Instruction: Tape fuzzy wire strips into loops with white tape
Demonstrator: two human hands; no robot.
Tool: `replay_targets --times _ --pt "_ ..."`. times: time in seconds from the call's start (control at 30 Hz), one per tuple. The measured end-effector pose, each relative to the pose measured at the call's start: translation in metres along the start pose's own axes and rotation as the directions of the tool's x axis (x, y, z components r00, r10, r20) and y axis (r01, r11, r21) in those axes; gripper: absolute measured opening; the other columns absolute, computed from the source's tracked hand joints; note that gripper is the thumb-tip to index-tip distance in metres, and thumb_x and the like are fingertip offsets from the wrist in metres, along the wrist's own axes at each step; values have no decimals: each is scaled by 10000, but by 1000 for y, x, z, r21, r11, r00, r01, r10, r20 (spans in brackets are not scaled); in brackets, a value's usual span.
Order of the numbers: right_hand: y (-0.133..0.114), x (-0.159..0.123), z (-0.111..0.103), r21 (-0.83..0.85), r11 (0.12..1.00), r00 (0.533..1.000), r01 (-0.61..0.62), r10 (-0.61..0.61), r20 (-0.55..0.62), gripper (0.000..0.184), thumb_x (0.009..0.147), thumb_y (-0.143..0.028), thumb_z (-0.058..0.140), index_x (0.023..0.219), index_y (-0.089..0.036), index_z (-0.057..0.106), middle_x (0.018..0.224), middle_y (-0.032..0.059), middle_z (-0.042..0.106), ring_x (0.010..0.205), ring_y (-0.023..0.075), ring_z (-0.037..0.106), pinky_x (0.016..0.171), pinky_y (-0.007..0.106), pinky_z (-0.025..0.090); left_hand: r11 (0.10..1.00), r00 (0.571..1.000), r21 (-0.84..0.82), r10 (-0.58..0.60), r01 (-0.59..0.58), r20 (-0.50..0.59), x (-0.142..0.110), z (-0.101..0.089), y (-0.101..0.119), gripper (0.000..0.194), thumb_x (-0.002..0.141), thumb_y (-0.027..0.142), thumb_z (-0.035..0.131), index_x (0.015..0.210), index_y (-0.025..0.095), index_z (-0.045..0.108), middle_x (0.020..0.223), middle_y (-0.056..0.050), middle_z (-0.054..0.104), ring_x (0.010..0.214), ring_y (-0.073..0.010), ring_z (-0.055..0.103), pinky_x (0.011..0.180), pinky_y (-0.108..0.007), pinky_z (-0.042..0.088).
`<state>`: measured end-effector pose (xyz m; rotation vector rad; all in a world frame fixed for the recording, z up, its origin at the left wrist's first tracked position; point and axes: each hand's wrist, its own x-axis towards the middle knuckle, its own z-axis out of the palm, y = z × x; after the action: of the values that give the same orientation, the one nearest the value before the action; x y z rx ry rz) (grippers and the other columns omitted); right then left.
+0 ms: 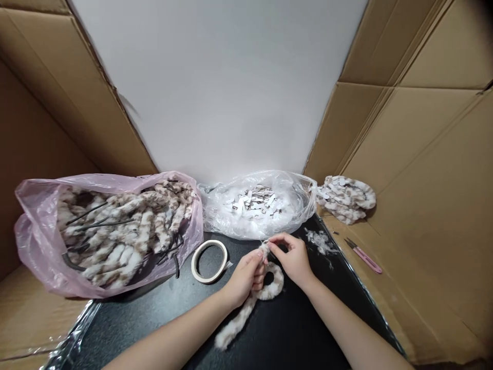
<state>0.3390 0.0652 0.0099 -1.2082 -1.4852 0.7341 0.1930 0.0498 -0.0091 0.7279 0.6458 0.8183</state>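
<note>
A furry white-and-brown strip (pixel 236 325) lies partly on the black tabletop, with a loop curling beside my left hand (pixel 246 276). The fingers of that hand are wrapped round it near its upper end, holding this end raised. My right hand (pixel 291 257) comes in from the other side. Its thumb and index finger are pinched together at the fluffy tip, touching it. Whether a loose strand or tuft sits between those fingertips is too small to tell.
A roll of masking tape (pixel 195 264) lies left of my hands. Behind are a pink bag (pixel 36 244) of furry strips and a clear bag (pixel 219 218) of small white-ended pieces. At right are loose fluff (pixel 321 241), pink-handled snips (pixel 367 260), a furry bundle (pixel 348 201) and cardboard walls (pixel 431 205).
</note>
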Motion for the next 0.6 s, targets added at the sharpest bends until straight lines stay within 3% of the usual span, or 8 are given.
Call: replay_targets --times 0.17,0.37,0.5,0.6 --pt "-5 -6 -1 -95 974 978 204 -207 -23 85 809 -151 630 802 -199 699 800 39 740 757 189 694 732 308 548 1000 1000 -18 -15 15 -4 -2 0 1 420 770 557 643 760 182 454 490 132 222 399 -21 106 374 -151 86" --pt "-5 -12 -1 -217 850 875 480 -483 43 209 836 -65 567 930 -206 690 899 54 748 836 178 704 779 303 567 1000 999 -9 23 -23 -31 -4 2 0 413 788 547 630 730 186 439 486 125 225 404 -28 114 365 -159 89" --pt "-4 -15 0 -198 840 863 505 -497 89 231 840 -76 566 982 -217 681 948 59 743 876 188 700 799 320 566 998 998 -11 54 -54 -33 -5 2 -3 409 793 559 622 774 191 444 505 126 203 427 -37 110 378 -160 88" --pt "-3 -15 1 -68 937 939 343 -341 41 170 857 -140 567 956 -215 683 927 60 734 862 191 691 794 326 562 998 998 -6 56 -57 -16 -5 1 -4 423 778 571 635 805 184 465 514 125 220 429 -35 118 383 -166 94"
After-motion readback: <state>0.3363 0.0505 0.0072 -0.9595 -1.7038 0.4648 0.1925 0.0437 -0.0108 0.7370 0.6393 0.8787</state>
